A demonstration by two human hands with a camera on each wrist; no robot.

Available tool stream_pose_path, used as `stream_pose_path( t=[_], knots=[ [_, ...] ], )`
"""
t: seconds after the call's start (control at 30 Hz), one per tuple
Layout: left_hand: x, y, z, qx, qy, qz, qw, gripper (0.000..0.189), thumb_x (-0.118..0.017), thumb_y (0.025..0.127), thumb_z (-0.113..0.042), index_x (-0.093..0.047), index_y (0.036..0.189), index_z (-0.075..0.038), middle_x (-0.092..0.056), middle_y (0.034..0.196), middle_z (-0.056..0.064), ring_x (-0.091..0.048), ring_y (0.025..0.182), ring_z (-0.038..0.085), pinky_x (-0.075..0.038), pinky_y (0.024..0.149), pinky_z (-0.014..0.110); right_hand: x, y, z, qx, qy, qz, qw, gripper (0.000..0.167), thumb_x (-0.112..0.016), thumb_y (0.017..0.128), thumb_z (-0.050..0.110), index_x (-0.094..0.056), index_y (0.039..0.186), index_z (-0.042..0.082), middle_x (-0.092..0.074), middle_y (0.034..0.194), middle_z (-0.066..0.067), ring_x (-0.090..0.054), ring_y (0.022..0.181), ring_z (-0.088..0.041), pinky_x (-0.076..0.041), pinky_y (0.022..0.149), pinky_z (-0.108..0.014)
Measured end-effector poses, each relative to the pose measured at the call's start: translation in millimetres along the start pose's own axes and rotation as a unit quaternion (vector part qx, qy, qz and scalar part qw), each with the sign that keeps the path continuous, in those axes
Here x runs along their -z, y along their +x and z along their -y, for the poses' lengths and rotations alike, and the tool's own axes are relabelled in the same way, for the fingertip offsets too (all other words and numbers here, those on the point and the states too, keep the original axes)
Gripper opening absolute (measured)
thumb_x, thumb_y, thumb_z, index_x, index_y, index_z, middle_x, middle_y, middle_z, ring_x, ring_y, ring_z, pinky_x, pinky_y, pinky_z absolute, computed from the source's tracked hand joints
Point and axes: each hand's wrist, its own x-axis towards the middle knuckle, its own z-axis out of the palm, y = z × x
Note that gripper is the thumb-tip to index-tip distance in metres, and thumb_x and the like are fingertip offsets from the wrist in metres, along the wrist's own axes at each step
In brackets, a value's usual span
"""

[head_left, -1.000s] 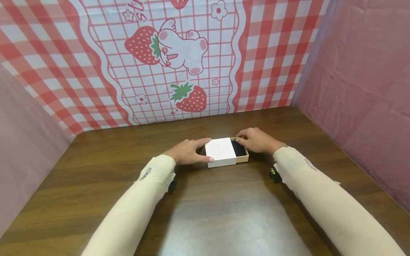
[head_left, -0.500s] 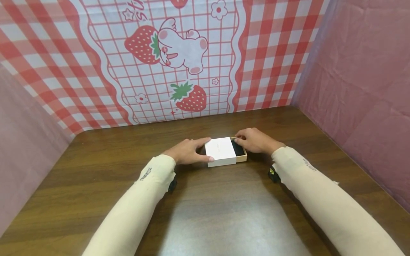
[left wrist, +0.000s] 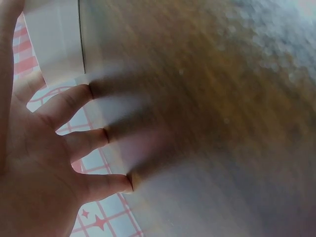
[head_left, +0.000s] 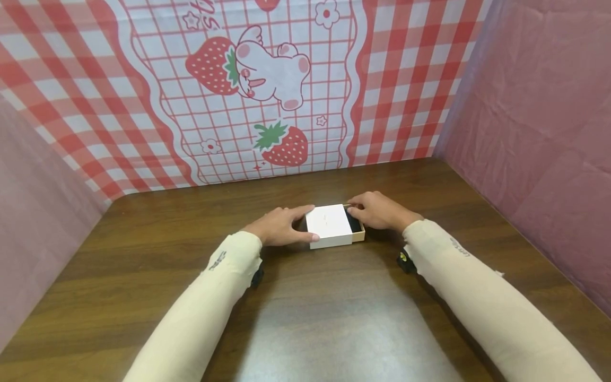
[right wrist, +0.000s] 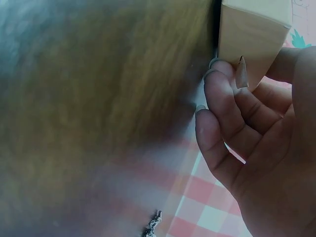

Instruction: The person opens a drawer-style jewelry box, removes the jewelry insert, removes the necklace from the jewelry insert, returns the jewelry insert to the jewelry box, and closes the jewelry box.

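Observation:
Near the far middle of the tabletop lies a small white box sleeve with faint lettering on top. A tan box drawer sticks out of its right side, with a black lining inside. My left hand holds the sleeve between thumb and index finger; in the left wrist view its other fingers spread down to the table. At the drawer's outer end, my right hand grips the far right corner. The right wrist view shows curled fingers against the drawer's end wall, beside a small tan flap.
The box sits on a brown wooden table. Behind it hangs a red-and-white checked cloth with strawberry prints. Pink cloth walls stand on both sides.
My right hand has moved slightly left, and the drawer has slid further into the sleeve, so less of the black lining shows. My left hand and the sleeve have stayed in place.

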Motion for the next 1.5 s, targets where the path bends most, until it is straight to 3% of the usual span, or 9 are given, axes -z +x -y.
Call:
stream_pose_path(
  t=[0.47, 0.9, 1.13, 1.5],
  knots=[
    [-2.3, -0.1, -0.8, 0.011, -0.004, -0.007, 0.9999, 0.095, -0.060, 0.081, -0.077, -0.027, 0.160, -0.035, -0.040, 0.156, 0.005, -0.042, 0.138, 0.028, -0.036, 0.107, 0.054, -0.4, 0.7, 1.2, -0.001, 0.003, 0.007, 1.0000, 0.045, -0.054, 0.101, 0.020, -0.055, 0.142, 0.000, -0.062, 0.089, -0.007, -0.057, 0.071, -0.018, -0.050, 0.072, -0.035],
    [-2.8, -0.9, -0.5, 0.016, -0.005, -0.008, 0.9998, 0.095, -0.059, 0.081, -0.079, -0.027, 0.160, -0.036, -0.038, 0.158, 0.003, -0.038, 0.141, 0.030, -0.033, 0.109, 0.057, -1.9, 3.2, 3.4, 0.005, 0.001, 0.003, 1.0000, 0.044, -0.054, 0.101, 0.020, -0.056, 0.141, 0.001, -0.063, 0.096, -0.008, -0.058, 0.077, -0.019, -0.049, 0.075, -0.036],
    [-2.3, -0.2, -0.8, 0.015, -0.009, -0.006, 0.9998, 0.095, -0.059, 0.081, -0.078, -0.026, 0.160, -0.036, -0.037, 0.159, 0.002, -0.037, 0.142, 0.030, -0.032, 0.110, 0.057, -1.6, 3.5, 3.8, -0.003, 0.015, 0.001, 0.9999, 0.043, -0.054, 0.102, 0.020, -0.057, 0.140, 0.001, -0.064, 0.084, -0.005, -0.059, 0.068, -0.017, -0.050, 0.068, -0.034],
    [-2.0, -1.8, -1.5, 0.017, -0.007, -0.002, 0.9998, 0.095, -0.060, 0.082, -0.077, -0.025, 0.160, -0.036, -0.037, 0.158, 0.004, -0.035, 0.143, 0.031, -0.030, 0.110, 0.059, -3.0, 3.4, 4.4, -0.004, 0.029, 0.005, 0.9996, 0.043, -0.052, 0.102, 0.019, -0.056, 0.141, 0.001, -0.063, 0.080, -0.005, -0.058, 0.067, -0.017, -0.050, 0.066, -0.034]
  ],
)
